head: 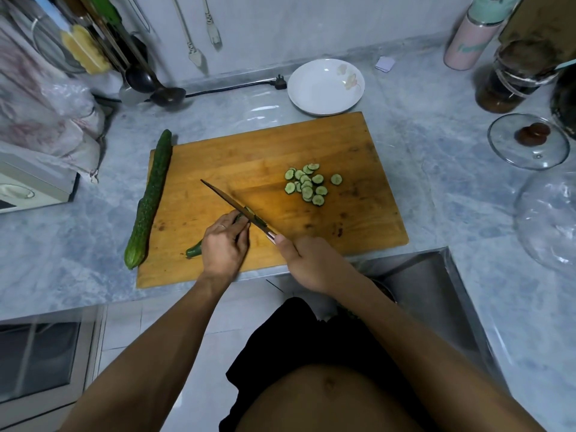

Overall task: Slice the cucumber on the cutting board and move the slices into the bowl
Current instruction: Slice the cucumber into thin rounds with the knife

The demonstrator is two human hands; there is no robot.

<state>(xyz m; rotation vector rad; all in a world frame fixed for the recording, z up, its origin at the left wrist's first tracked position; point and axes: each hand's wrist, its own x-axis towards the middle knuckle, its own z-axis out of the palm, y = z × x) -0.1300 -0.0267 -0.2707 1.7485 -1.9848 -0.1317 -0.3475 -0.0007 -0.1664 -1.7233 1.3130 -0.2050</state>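
A wooden cutting board lies on the marble counter. My left hand holds down a short cucumber piece; only its dark green end shows past my wrist. My right hand grips a knife whose blade lies across the cucumber right beside my left fingertips, with a slice clinging to it. Several cucumber slices sit in a pile on the right half of the board. A white bowl with a flower print stands empty behind the board.
A whole long cucumber lies along the board's left edge. A steel sink opens at the front right. Glass lids, jars and a pink flask stand at right. Ladles and plastic bags crowd the back left.
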